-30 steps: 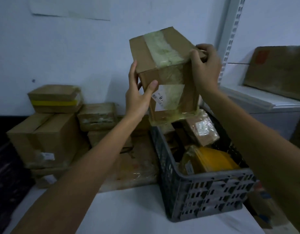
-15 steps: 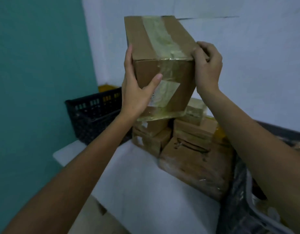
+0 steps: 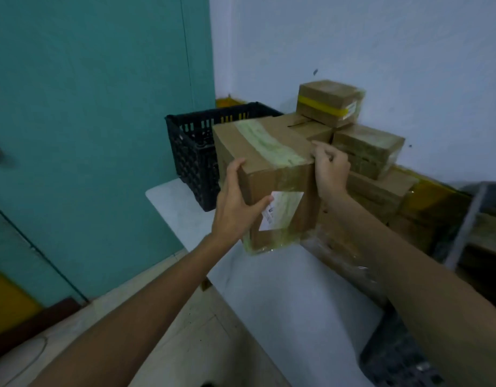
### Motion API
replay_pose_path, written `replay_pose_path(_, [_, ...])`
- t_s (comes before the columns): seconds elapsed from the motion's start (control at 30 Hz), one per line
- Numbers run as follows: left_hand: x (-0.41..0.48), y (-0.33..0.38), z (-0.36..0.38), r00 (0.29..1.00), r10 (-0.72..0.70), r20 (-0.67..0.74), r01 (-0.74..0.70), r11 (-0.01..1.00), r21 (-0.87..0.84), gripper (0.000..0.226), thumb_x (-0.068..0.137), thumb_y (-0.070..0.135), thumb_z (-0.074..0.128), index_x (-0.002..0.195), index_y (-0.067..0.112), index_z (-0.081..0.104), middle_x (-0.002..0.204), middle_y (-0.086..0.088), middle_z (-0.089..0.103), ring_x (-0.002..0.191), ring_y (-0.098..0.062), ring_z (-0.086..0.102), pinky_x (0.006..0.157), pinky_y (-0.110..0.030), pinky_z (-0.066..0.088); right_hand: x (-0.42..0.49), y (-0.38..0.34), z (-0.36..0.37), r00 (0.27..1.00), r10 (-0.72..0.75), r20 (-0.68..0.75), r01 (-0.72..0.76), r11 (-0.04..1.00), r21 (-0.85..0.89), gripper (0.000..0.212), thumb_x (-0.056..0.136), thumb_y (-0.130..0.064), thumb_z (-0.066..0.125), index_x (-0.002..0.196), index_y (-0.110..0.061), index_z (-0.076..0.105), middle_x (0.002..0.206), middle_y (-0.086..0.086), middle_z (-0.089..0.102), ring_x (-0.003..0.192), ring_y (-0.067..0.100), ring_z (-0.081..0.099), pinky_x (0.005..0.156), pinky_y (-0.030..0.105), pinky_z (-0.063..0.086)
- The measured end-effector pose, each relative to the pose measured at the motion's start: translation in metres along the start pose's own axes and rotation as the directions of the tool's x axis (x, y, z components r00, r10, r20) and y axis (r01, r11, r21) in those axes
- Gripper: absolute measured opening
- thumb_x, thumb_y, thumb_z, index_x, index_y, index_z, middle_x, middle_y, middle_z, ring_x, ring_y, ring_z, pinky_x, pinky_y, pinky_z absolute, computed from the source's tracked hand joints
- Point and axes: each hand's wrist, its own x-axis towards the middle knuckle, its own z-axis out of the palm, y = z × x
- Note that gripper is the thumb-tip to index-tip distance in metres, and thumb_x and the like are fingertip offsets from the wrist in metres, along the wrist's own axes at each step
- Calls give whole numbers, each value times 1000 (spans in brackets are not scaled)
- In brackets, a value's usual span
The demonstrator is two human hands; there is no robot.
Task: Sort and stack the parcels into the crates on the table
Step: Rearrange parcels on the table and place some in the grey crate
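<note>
One box (image 3: 269,146) in left hand (image 3: 235,210), right hand (image 3: 330,171); long axis toward crate (image 3: 191,152).

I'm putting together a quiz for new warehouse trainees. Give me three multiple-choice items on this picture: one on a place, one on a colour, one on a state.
1. Where does the black crate stand?
A on the floor; B on the table, behind the held box; C on a chair.

2. What colour is the band round the top parcel of the parcel stack?
A red; B yellow; C blue.

3. How is the held box gripped?
A by one hand only; B by no hand; C by both hands.

Answers:
1 B: the crate shows beyond the box, on the tabletop.
2 B: a yellow strip rings the parcel.
3 C: the left hand and the right hand grip opposite sides.
</note>
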Motion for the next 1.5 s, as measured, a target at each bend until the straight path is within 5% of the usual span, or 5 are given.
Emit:
replay_pose_path(0.33, [-8, -100, -10, 887, -309, 343, 215, 934, 287, 77, 74, -1, 71, 136, 16, 29, 123, -13, 55, 102, -25, 57, 75, -23, 42, -34, 95, 10, 885, 326, 332, -218, 920, -324, 49, 89, -25, 63, 133, -12, 46, 99, 5, 60, 78, 19, 60, 75, 36, 54])
replay_pose_path(0.63, [46, -142, -37, 898, -355, 258, 32, 641, 767, 57, 92, 22, 45, 145, 23, 27, 154, -18, 12, 136, -40, 19, 108, -51, 25, -13, 113, 76, 663, 494, 563, -526, 842, -120, 103, 82, -28, 72, 147, -46, -5, 150, 7, 36, 110, 35, 60, 65, 42, 59])
replay_pose_path(0.83, [65, -142, -21, 826, -242, 510, -208, 709, 673, 75, 78, 72, 18, 142, 35, 29, 154, -5, 23, 142, -29, 15, 113, -49, 10, -1, 119, 134, 760, 388, 521, -442, 897, -23, 93, 86, -28, 67, 150, -34, 0, 150, 5, 34, 130, 28, 44, 88, 41, 53])
replay_pose_path(1.23, [138, -91, 28, 816, 94, 571, -341, 875, 343, 61, 80, 40, 42, 129, 7, 51, 130, -15, 52, 123, -30, 44, 102, -32, 24, 59, 73, 52, 972, -14, 235, 162, 765, -624, 48, 91, -25, 56, 139, -21, 47, 124, 6, 64, 114, 25, 59, 93, 33, 47])
replay_pose_path(1.5, [115, 58, 156, 578, 461, 673, -545, 832, -103, 51, 88, 33, 56, 135, 18, 45, 136, -2, 48, 129, -21, 38, 107, -36, 33, 38, 6, -131, 960, -256, -117, 53, 574, -817, 44, 91, -25, 57, 134, -20, 52, 127, 4, 62, 112, 19, 60, 91, 35, 47])
